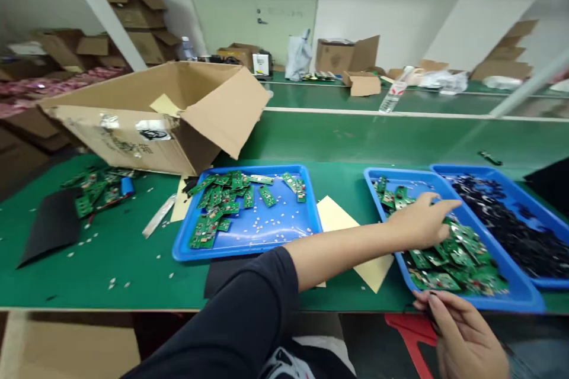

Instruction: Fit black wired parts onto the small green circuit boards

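My left hand [422,222] reaches across over the blue tray of green circuit boards [371,180]. Its index finger stretches to the right and nothing shows between the fingers. Under and around it lie piled circuit boards [466,257]. Just in front of that tray's near edge, my right hand [466,337] is closed, thumb against fingertips, on a thin black piece [432,311] that is mostly covered. Right of the boards, another blue tray [544,281] holds many small black parts [511,219].
Another blue tray [249,253] with circuit boards and white bits stands at centre left. Beside it lie a loose board pile [100,189], a black sheet [51,225] and yellow paper [338,216]. An open cardboard box [133,136] stands behind; a bottle [395,92] leans near the shelf.
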A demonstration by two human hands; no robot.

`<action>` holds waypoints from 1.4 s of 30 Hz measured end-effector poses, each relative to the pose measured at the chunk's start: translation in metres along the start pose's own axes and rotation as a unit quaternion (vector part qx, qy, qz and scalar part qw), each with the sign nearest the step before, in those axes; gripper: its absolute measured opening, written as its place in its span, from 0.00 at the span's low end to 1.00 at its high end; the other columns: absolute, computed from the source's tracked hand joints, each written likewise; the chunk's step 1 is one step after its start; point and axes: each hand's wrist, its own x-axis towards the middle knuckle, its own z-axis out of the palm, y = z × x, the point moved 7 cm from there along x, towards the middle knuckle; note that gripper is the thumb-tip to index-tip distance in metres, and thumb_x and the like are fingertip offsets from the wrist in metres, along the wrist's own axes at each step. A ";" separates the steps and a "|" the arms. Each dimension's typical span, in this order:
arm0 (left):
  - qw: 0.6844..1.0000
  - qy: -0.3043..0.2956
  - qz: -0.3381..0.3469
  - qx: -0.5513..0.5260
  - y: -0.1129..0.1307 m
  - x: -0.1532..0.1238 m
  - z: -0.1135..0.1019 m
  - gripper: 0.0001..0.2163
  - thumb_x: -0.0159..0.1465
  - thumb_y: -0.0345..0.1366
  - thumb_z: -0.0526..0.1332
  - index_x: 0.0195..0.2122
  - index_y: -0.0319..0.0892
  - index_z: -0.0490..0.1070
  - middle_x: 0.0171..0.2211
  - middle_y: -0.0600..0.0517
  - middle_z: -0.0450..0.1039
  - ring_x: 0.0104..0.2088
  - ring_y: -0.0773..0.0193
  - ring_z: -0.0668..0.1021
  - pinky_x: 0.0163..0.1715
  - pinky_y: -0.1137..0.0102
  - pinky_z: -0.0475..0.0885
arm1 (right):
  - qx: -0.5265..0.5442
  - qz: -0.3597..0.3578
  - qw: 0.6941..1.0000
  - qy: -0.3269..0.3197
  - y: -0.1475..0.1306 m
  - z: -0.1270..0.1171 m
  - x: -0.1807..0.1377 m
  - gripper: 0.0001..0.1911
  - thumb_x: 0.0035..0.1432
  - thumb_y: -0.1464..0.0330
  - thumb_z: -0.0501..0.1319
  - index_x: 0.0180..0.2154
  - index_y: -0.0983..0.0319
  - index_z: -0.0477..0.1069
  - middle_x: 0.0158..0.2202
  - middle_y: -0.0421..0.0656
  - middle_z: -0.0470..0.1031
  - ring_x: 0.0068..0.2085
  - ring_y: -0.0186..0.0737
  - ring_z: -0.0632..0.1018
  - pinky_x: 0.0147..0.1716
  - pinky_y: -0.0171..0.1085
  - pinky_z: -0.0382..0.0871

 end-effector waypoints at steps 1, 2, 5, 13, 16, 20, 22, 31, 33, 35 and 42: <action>0.997 -0.002 0.019 0.078 -0.002 -0.014 -0.015 0.22 0.62 0.35 0.58 0.58 0.46 0.63 0.60 0.45 0.62 0.52 0.57 0.73 0.45 0.70 0.72 | -0.004 0.004 1.000 0.002 0.000 0.003 0.000 0.20 0.39 0.59 0.73 0.33 0.62 0.73 0.30 0.46 0.79 0.28 0.39 0.80 0.27 0.31 0.76; 0.994 0.011 -0.006 0.112 -0.014 -0.029 -0.036 0.20 0.61 0.34 0.60 0.56 0.47 0.66 0.59 0.47 0.63 0.51 0.58 0.73 0.45 0.71 0.71 | -0.008 0.008 1.000 0.001 -0.001 0.008 -0.001 0.21 0.37 0.59 0.74 0.33 0.62 0.73 0.30 0.46 0.79 0.28 0.39 0.80 0.27 0.31 0.76; 0.973 0.050 -0.133 0.183 -0.069 -0.082 -0.108 0.12 0.60 0.26 0.57 0.42 0.41 0.75 0.43 0.44 0.72 0.44 0.55 0.75 0.43 0.67 0.71 | -0.018 0.015 1.000 -0.015 -0.004 0.026 -0.004 0.23 0.36 0.58 0.74 0.33 0.62 0.73 0.29 0.45 0.79 0.28 0.38 0.80 0.28 0.29 0.76; 0.874 0.152 -0.381 0.260 -0.181 -0.199 -0.211 0.10 0.57 0.35 0.64 0.35 0.33 0.73 0.45 0.36 0.66 0.53 0.42 0.64 0.52 0.55 0.61 | -0.015 -0.103 0.985 -0.141 -0.026 0.110 -0.014 0.14 0.49 0.60 0.67 0.35 0.60 0.70 0.26 0.41 0.76 0.27 0.37 0.78 0.27 0.34 0.75; 0.877 0.162 -0.388 0.230 -0.186 -0.206 -0.207 0.12 0.54 0.38 0.67 0.33 0.34 0.72 0.46 0.36 0.66 0.53 0.41 0.63 0.52 0.54 0.60 | -0.032 -0.174 0.959 -0.221 -0.046 0.153 -0.025 0.08 0.55 0.62 0.62 0.36 0.60 0.70 0.28 0.41 0.75 0.28 0.37 0.78 0.29 0.36 0.75; 0.890 0.206 -0.373 0.161 -0.184 -0.209 -0.212 0.11 0.51 0.34 0.68 0.34 0.38 0.70 0.42 0.42 0.68 0.51 0.43 0.66 0.51 0.53 0.60 | -0.062 -0.251 0.917 -0.303 -0.071 0.201 -0.036 0.07 0.60 0.65 0.56 0.38 0.60 0.70 0.29 0.42 0.75 0.31 0.38 0.77 0.33 0.38 0.74; 0.900 0.228 -0.356 0.101 -0.183 -0.212 -0.215 0.10 0.52 0.29 0.64 0.36 0.40 0.69 0.36 0.47 0.69 0.47 0.50 0.70 0.50 0.56 0.62 | -0.062 -0.263 0.908 -0.322 -0.079 0.222 -0.034 0.08 0.61 0.65 0.55 0.39 0.60 0.69 0.29 0.42 0.74 0.31 0.38 0.77 0.33 0.38 0.73; 0.874 0.275 -0.297 -0.270 -0.170 -0.232 -0.197 0.17 0.51 0.36 0.61 0.43 0.38 0.69 0.29 0.55 0.68 0.26 0.68 0.77 0.32 0.70 0.72 | -0.078 -0.278 0.880 -0.377 -0.075 0.304 -0.020 0.08 0.59 0.67 0.53 0.41 0.61 0.66 0.25 0.39 0.72 0.27 0.36 0.75 0.33 0.38 0.71; 0.858 0.265 -0.298 -0.324 -0.167 -0.233 -0.189 0.17 0.50 0.37 0.62 0.41 0.38 0.72 0.29 0.54 0.71 0.25 0.70 0.75 0.32 0.70 0.72 | -0.090 -0.274 0.873 -0.393 -0.067 0.311 -0.024 0.09 0.59 0.68 0.52 0.41 0.61 0.66 0.24 0.38 0.72 0.26 0.37 0.75 0.30 0.37 0.71; 0.829 0.241 -0.305 -0.402 -0.167 -0.234 -0.179 0.16 0.49 0.36 0.63 0.39 0.37 0.74 0.28 0.53 0.72 0.23 0.71 0.74 0.31 0.71 0.71 | -0.101 -0.267 0.867 -0.409 -0.060 0.312 -0.029 0.09 0.59 0.68 0.52 0.40 0.61 0.67 0.24 0.39 0.72 0.26 0.37 0.76 0.30 0.36 0.71; 0.744 0.195 -0.322 -0.552 -0.163 -0.236 -0.158 0.12 0.46 0.31 0.67 0.34 0.38 0.76 0.27 0.53 0.74 0.23 0.71 0.74 0.30 0.73 0.70 | -0.120 -0.255 0.869 -0.406 -0.051 0.308 -0.035 0.07 0.60 0.68 0.53 0.39 0.59 0.68 0.29 0.41 0.73 0.28 0.37 0.75 0.34 0.39 0.71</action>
